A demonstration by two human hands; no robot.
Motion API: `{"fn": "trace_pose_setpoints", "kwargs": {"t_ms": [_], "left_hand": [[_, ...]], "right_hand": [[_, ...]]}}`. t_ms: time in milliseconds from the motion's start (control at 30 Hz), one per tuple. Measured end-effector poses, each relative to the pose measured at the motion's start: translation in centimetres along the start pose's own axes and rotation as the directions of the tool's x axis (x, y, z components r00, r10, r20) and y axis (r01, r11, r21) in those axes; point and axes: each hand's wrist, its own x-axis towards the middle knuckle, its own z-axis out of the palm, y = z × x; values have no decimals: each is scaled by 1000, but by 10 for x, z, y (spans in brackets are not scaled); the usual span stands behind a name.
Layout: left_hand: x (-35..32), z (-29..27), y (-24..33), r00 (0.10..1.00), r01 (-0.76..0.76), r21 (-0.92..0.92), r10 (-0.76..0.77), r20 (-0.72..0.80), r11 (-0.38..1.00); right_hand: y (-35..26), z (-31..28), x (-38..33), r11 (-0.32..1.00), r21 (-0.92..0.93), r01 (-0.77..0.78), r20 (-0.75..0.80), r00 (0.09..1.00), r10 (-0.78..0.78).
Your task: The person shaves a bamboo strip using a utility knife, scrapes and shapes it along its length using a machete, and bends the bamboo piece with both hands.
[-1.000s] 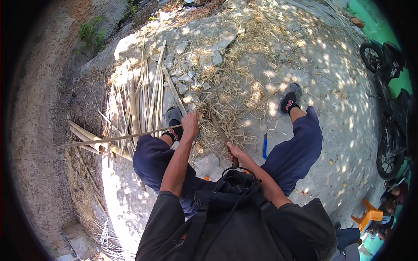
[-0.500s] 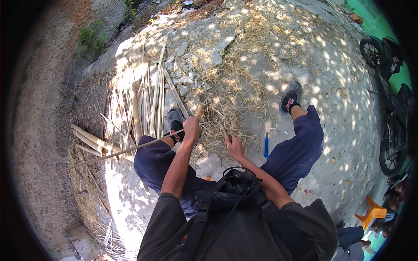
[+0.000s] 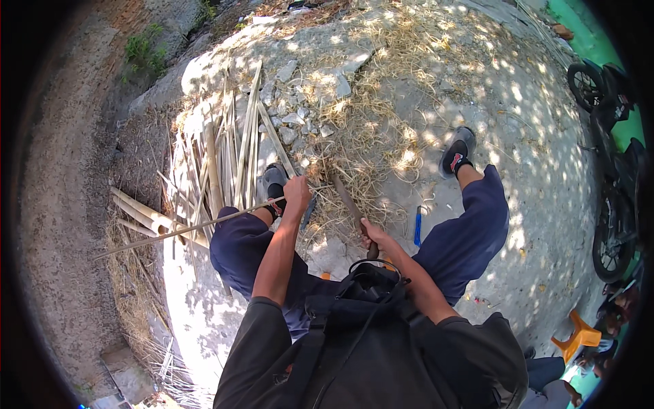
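My left hand is closed round a long, thin bamboo strip. The strip crosses over my left thigh and runs out to the left, with a short end showing right of the fist. In my right hand is a long, dark brown, stick-like tool, slanting away from me and to the left. Whether it is a handle or a blade cannot be made out. A dark grey piece shows just below my left fist; its kind is unclear. Pale curled shavings cover the ground beyond both hands.
Split bamboo strips lie piled ahead left, with thicker bamboo poles beside them. A blue tool lies by my right leg. Broken stones lie ahead. Motorbikes, an orange stool and people are at the right.
The brown tool has swung into clear view, its far end pointing away from me. My right hand has shifted slightly nearer and right. The left hand and strip have moved slightly.
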Motion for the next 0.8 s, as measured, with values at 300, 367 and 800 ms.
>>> {"fn": "trace_pose_setpoints", "kwargs": {"t_ms": [300,367,800], "left_hand": [[-1,8,-8,999,30,-36,-29,26,999],[-5,16,-15,996,1,-57,-6,-90,998],[-2,13,-5,998,-40,2,40,-57,999]], "right_hand": [[-3,64,-42,347,-833,432,-131,455,-881],[-7,78,-55,367,-831,417,-125,504,-855],[1,8,-13,990,-137,25,-114,993,-41]]}}
